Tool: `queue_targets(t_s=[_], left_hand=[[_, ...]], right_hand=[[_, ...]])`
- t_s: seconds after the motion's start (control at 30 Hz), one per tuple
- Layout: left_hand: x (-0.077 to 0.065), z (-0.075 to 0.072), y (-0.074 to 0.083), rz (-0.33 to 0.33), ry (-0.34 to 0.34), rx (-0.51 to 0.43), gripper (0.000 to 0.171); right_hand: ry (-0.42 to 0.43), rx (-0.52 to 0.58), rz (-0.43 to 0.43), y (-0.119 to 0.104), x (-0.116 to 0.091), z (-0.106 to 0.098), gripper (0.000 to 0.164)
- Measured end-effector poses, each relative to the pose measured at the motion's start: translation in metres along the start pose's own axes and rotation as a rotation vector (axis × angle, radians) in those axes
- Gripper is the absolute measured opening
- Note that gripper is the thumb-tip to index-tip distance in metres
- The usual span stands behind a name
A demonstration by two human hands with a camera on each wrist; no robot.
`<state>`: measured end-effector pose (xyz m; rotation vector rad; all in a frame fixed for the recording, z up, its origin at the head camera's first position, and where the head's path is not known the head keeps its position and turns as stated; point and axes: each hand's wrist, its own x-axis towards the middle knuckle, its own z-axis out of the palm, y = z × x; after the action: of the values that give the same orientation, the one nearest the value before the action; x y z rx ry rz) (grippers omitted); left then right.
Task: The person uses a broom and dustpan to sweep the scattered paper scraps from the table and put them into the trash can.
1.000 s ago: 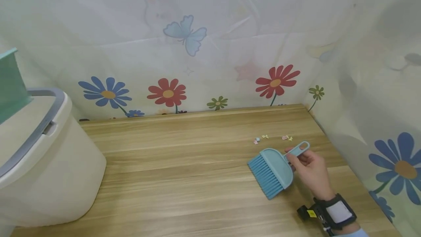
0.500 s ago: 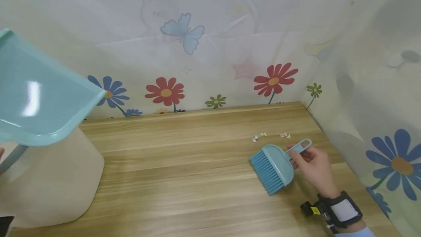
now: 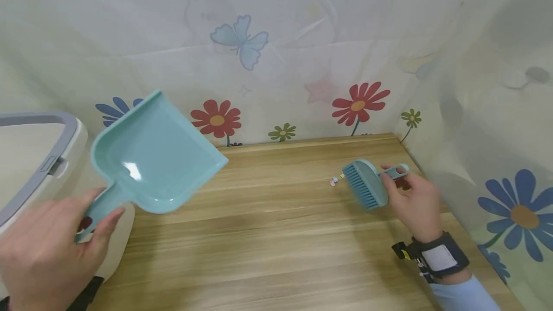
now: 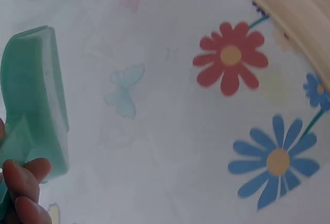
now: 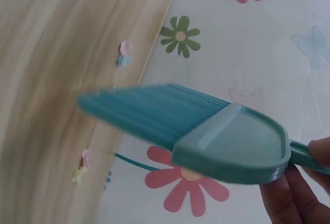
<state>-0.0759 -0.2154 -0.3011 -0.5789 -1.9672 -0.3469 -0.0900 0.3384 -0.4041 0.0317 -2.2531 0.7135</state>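
Note:
My left hand (image 3: 52,248) grips the handle of a light teal dustpan (image 3: 160,157), raised beside the white bin with its tray facing up and its straight lip toward the right. In the left wrist view the dustpan (image 4: 33,100) shows edge-on above curled fingers. My right hand (image 3: 412,200) pinches the handle of a teal hand brush (image 3: 367,184), held over the right part of the table with its bristles pointing left. Small pink and blue scraps (image 3: 333,181) lie just left of the bristles. The right wrist view shows more pink and yellow scraps (image 5: 81,168) below the brush.
A white bin (image 3: 78,138) with a grey rim stands at the left, partly behind the left hand and dustpan. The wooden table (image 3: 259,253) meets a flower-print sheet (image 3: 276,76) at the back and right.
The left hand has come into view with the dustpan, moving right from over the bin. The right hand has lifted and tilted the brush, shifting it toward the scraps.

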Motion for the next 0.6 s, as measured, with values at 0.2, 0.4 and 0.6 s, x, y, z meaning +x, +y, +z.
queue_targets(t_s=[0.2,0.4,0.6], left_hand=[[-0.034,0.038,0.015,-0.03,-0.154,-0.049,0.067],[-0.064,0.077,0.022,-0.13,-0.431,-0.158,0.035],[-0.081,0.105,0.027,-0.177,-0.581,-0.18,0.027]], right_hand=[[0.008,-0.163,-0.292,0.0,0.008,0.024,0.032],[-0.111,-0.306,-0.404,-0.002,-0.001,0.055,0.043],[-0.224,-0.311,-0.494,-0.027,-0.018,0.079,0.039]])
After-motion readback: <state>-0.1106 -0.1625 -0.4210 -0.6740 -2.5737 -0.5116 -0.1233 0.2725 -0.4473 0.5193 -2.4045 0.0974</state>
